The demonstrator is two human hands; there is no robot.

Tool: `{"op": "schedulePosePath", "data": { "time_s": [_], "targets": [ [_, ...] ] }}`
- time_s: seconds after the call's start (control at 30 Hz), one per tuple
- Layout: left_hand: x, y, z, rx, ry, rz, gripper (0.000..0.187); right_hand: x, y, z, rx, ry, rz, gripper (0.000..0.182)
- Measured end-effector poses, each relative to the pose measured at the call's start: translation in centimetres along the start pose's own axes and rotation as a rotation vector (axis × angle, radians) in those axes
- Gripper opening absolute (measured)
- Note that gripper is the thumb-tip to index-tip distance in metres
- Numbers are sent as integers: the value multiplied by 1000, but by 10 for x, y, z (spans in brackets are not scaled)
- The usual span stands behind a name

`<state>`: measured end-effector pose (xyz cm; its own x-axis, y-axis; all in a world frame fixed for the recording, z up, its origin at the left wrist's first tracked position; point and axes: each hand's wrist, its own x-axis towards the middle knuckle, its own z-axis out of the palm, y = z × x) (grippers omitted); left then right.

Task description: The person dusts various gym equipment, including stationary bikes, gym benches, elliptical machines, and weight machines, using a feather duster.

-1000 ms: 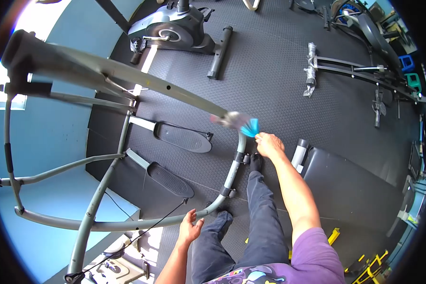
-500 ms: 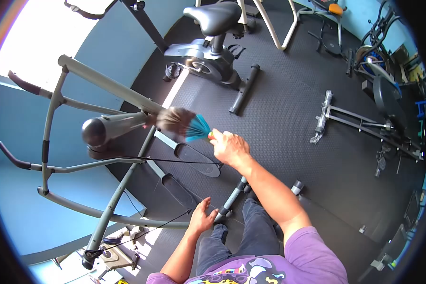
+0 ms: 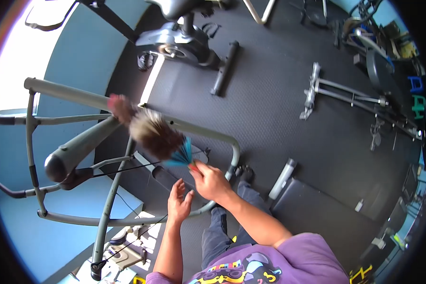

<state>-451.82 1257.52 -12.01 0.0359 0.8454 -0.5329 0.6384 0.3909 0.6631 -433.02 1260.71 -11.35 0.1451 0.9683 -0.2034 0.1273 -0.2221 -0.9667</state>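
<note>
My right hand (image 3: 212, 183) is closed round the handle of a feather duster (image 3: 157, 136). Its brown, cream and reddish feathers are blurred, with blue strands fanning out near the grip. The duster head overlaps the grey tube frame of an exercise machine (image 3: 71, 91), near where its tubes meet. Just left of and below the right hand, my left hand (image 3: 179, 204) is raised with fingers apart, holding nothing. A thick grey tube with a round black end cap (image 3: 56, 168) lies to the left of the duster.
An exercise bike (image 3: 173, 45) stands beyond the machine. To the right is a low metal frame (image 3: 350, 94) with a plastic-wrapped foot, and a black padded bench (image 3: 317, 203) lies nearer. Black textured matting (image 3: 265, 80) covers the floor beside a light blue wall (image 3: 80, 52).
The view has shifted, with the machine's upper frame now lower and further left. My right hand has brought the duster down and left, close to my raised left hand.
</note>
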Motion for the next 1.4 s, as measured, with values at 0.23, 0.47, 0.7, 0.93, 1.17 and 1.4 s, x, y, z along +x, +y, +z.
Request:
{"op": "schedulePosePath", "data": {
  "time_s": [0.23, 0.47, 0.7, 0.93, 1.17, 1.4],
  "targets": [
    [2, -30, 31, 101, -100, -82, 62, -34, 198, 64, -98, 173, 481, 27],
    [6, -75, 84, 224, -282, -174, 61, -58, 364, 63, -58, 378, 963, 21],
    [17, -84, 124, 285, -376, -232, 63, -50, 333, 65, -75, 355, 734, 24],
    [4, -73, 113, 263, -331, -239, 64, -91, 382, 28, 403, 348, 1451, 25],
    [-22, -35, 77, 278, -275, -147, 67, -19, 287, 15, -82, 236, 598, 34],
    [-47, 18, 2, 214, -167, 18, 70, 31, 93, -10, -49, -232, 623, 41]
  ]
}}
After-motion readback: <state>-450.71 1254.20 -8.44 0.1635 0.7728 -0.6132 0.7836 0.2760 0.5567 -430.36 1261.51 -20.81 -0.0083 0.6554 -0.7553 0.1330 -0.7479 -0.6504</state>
